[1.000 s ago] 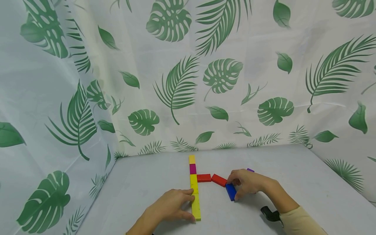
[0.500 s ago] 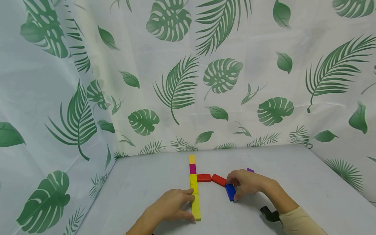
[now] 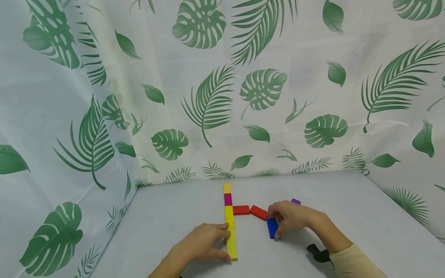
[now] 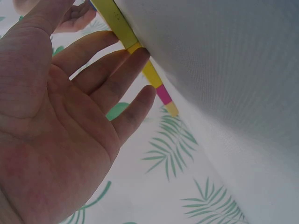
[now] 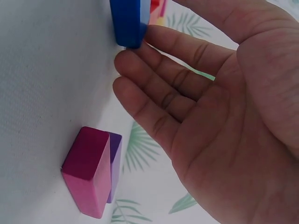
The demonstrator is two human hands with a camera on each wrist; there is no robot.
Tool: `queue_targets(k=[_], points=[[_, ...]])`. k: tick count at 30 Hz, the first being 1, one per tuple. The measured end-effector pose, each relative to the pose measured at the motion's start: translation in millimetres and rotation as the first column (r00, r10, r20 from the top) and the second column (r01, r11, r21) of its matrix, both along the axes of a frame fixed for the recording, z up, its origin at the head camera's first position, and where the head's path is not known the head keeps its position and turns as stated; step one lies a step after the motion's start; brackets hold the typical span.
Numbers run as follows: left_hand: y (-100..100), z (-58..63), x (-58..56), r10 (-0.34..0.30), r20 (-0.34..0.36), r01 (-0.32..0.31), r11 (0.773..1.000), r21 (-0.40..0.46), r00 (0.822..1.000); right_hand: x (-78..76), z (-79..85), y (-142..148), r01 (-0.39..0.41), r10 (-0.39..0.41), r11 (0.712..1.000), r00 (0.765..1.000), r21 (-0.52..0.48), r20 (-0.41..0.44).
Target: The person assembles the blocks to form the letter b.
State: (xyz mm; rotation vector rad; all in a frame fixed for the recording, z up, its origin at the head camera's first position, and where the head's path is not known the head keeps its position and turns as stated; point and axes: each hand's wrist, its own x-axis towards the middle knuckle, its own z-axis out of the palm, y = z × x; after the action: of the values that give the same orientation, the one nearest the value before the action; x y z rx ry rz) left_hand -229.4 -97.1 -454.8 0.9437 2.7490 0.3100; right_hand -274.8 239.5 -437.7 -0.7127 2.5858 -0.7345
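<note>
In the head view, a line of yellow and magenta blocks runs away from me. My left hand rests its fingertips along the left side of the near yellow block, thumb by its near end. The left wrist view shows its fingers only slightly bent against the yellow blocks. My right hand pinches a blue block flat on the table, thumb at the near end and fingers at the far end. The blue block stands near the right end of a slanted red block.
Another red block joins the yellow line to the slanted one. A magenta block sits in the line's far part. Behind my right hand lies a purple block, with a pink block close by. Leaf-printed curtains surround the table.
The blue block has turned slightly, its near end shifting left, and my right hand has shifted a little with it. My left hand and the other blocks look the same.
</note>
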Motion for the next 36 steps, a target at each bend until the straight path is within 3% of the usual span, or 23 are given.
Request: queue_targets(k=[36], points=[[-0.1,2.0,1.4,-0.013,-0.017,0.013,1.0,-0.003,1.0,4.7,1.6,-7.7,0.024,-0.023,0.999,0.999,0.029,-0.036]])
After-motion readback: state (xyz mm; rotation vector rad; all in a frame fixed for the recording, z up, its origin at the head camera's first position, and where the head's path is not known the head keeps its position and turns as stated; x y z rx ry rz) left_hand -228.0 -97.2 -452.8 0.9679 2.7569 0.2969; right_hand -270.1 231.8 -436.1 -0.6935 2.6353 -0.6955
